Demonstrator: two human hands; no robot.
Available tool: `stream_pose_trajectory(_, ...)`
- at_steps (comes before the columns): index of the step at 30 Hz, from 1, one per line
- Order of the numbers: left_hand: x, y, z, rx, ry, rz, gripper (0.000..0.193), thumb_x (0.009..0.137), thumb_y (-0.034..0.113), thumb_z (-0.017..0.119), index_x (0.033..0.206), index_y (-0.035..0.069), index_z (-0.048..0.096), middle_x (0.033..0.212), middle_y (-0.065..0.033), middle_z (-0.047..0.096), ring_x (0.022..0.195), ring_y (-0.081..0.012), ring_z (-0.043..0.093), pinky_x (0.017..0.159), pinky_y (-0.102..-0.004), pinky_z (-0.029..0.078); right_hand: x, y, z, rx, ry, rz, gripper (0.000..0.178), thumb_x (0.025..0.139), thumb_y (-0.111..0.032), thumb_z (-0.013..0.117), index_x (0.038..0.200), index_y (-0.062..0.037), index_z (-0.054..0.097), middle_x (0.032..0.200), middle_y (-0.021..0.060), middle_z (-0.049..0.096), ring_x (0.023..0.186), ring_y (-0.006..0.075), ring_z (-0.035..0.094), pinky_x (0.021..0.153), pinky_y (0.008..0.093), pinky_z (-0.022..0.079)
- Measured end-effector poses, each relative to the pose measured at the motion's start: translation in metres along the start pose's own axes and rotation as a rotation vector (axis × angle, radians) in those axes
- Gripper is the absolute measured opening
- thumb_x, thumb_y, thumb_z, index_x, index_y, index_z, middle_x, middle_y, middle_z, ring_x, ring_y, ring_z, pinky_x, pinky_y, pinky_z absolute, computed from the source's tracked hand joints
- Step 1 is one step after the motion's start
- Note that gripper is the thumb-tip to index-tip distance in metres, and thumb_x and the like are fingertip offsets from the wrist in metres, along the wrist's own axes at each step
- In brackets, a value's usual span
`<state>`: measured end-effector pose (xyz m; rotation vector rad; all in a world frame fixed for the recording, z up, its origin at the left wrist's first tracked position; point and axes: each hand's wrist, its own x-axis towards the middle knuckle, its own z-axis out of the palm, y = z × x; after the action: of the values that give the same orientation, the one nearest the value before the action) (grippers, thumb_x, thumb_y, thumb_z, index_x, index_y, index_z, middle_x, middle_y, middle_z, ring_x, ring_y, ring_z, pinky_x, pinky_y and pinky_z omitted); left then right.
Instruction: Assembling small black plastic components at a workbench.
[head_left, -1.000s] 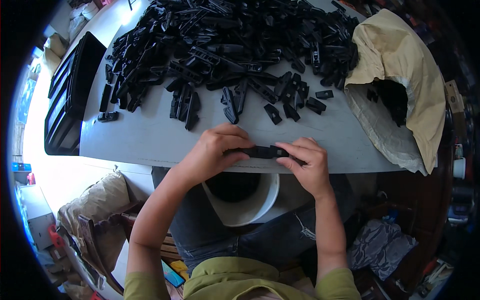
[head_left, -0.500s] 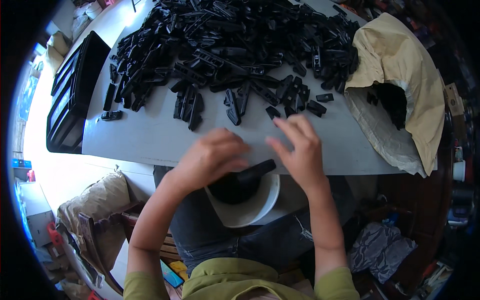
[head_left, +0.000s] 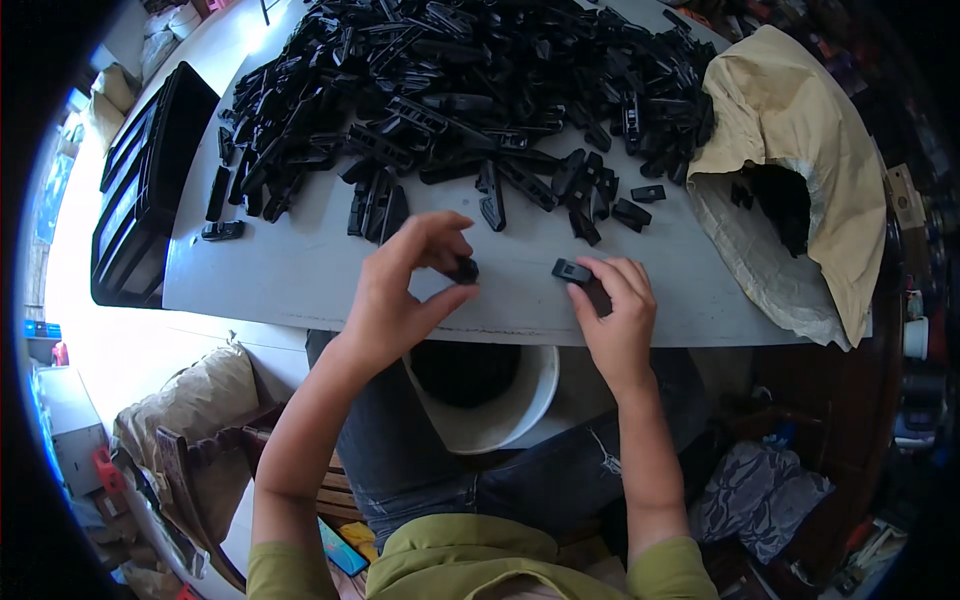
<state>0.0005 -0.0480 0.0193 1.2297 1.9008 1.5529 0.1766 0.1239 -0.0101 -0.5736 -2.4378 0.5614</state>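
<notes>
- Pale grey worktop (head_left: 300, 290) ends with its near edge just above the person's lap, and a white bucket (head_left: 546, 395), dark inside, stands below this edge.
- Black crate (head_left: 150, 200) is beside the left border; on the right side lies a beige sack (head_left: 800, 110), its mouth open, with dark things within.
- Large heap of black parts (head_left: 450, 100) covers the far side, while a strip of grey surface runs between it and the near edge; over this strip are the left hand (head_left: 392, 285) and the right hand (head_left: 622, 310), apart from each other.
- In the right hand, the thumb and fingers are closed on a small block (head_left: 571, 270): black, short, nearly rectangular, with a recess in its upper face.
- The left hand, with bent fingers and thumb, holds a dark piece (head_left: 463, 270); mostly hidden, it shows only a rounded end, so I cannot tell its full shape.
- Similar short blocks (head_left: 648, 193) lie loose at the heap's right front.
</notes>
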Motion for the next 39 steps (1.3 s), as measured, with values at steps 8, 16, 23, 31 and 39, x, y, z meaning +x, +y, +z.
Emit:
stream_pose_trajectory(8,-0.008,-0.006,0.007,-0.140,-0.091,-0.002,0.033,0.073,-0.006,0.074,0.105,0.000,0.067,0.107,-0.0085,0.059,0.098,-0.0169,0.063,0.083,-0.0281,0.054,0.005,-0.018,0.008,0.591,-0.156,0.008,0.031,0.072,0.000,0.074,0.103,-0.0011,0.070,0.099,0.0094,0.063,0.091,0.0206,0.061,0.079,0.0298,0.048)
stream_pose_trajectory(16,-0.014,-0.019,0.003,0.348,-0.128,0.125,0.029,0.067,-0.001,0.077,0.095,0.002,0.071,0.093,-0.0090,0.064,0.093,-0.0266,0.062,0.081,-0.0361,0.051,0.009,-0.016,0.001,0.289,-0.199,-0.165,0.031,0.065,-0.001,0.078,0.095,-0.0010,0.071,0.087,0.0099,0.062,0.081,0.0257,0.059,0.074,0.0342,0.047)
stream_pose_trajectory(23,-0.003,-0.026,-0.001,0.262,-0.197,0.209,0.025,0.066,-0.002,0.077,0.090,0.001,0.072,0.096,-0.0106,0.065,0.092,-0.0260,0.063,0.081,-0.0353,0.051,0.011,-0.011,0.001,0.353,-0.311,-0.220,0.032,0.062,-0.004,0.080,0.092,0.0008,0.072,0.074,0.0099,0.060,0.072,0.0258,0.056,0.072,0.0347,0.045)
stream_pose_trajectory(31,-0.004,-0.017,0.002,0.329,-0.234,0.251,0.029,0.070,0.003,0.076,0.098,0.001,0.069,0.093,-0.0107,0.064,0.089,-0.0269,0.061,0.076,-0.0370,0.050,0.013,-0.026,0.008,0.293,-0.205,-0.095,0.036,0.070,-0.011,0.081,0.102,0.0008,0.070,0.086,0.0111,0.059,0.080,0.0278,0.060,0.072,0.0363,0.049)
stream_pose_trajectory(39,0.053,-0.018,0.007,0.845,-0.029,0.396,0.035,0.078,-0.003,0.065,0.113,0.005,0.066,0.110,-0.0110,0.057,0.097,-0.0264,0.059,0.079,-0.0352,0.050,0.051,0.000,0.011,-0.144,-0.110,-0.051,0.034,0.077,-0.005,0.075,0.108,-0.0001,0.062,0.104,0.0132,0.057,0.090,0.0342,0.062,0.076,0.0393,0.051)
